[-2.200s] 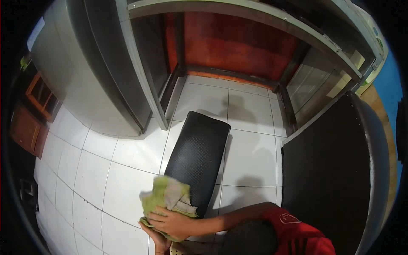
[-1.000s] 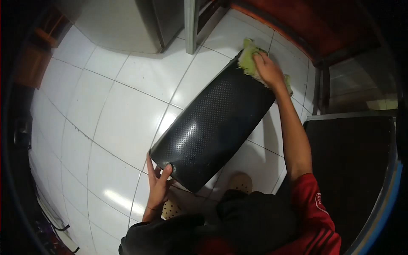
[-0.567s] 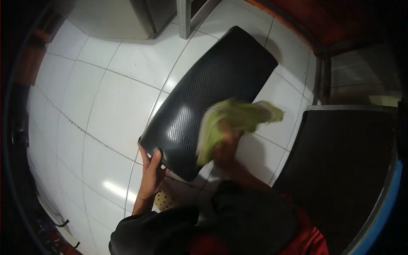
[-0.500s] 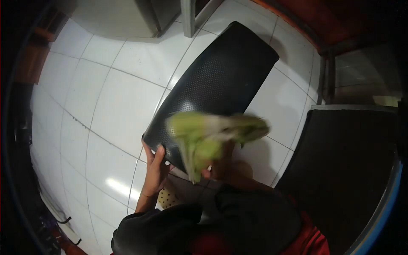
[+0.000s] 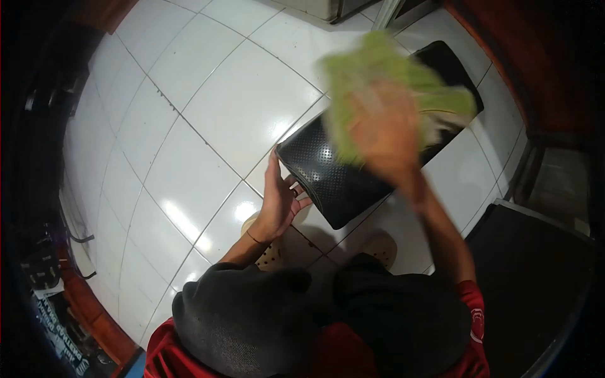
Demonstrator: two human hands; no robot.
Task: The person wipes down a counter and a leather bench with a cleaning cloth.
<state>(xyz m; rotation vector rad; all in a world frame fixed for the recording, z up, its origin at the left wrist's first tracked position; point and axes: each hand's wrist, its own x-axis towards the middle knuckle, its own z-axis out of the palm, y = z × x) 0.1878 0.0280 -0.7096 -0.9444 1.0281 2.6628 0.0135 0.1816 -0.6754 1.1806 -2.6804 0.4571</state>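
A long black padded seat (image 5: 343,195), which looks like a motorcycle seat with a dimpled cover, lies slantwise above the white floor. At its near left end my left hand (image 5: 282,200) grips the edge, thumb up along the corner and fingers curled under the end. My right hand (image 5: 387,129), smeared by motion, holds a green and whitish cloth (image 5: 359,69) over the middle of the seat. The cloth hides much of the seat's top; the far end shows beyond it.
White floor tiles (image 5: 208,107) surround the seat. A black panel (image 5: 535,271) with a grey edge stands at the right. My beige clogs (image 5: 378,249) are close below the seat. Dark items and printed packaging (image 5: 60,327) lie at the lower left.
My right hand has swept the cloth forward and right, from the seat's near end to its middle. My left hand still holds the near end, and the whole view has shifted.
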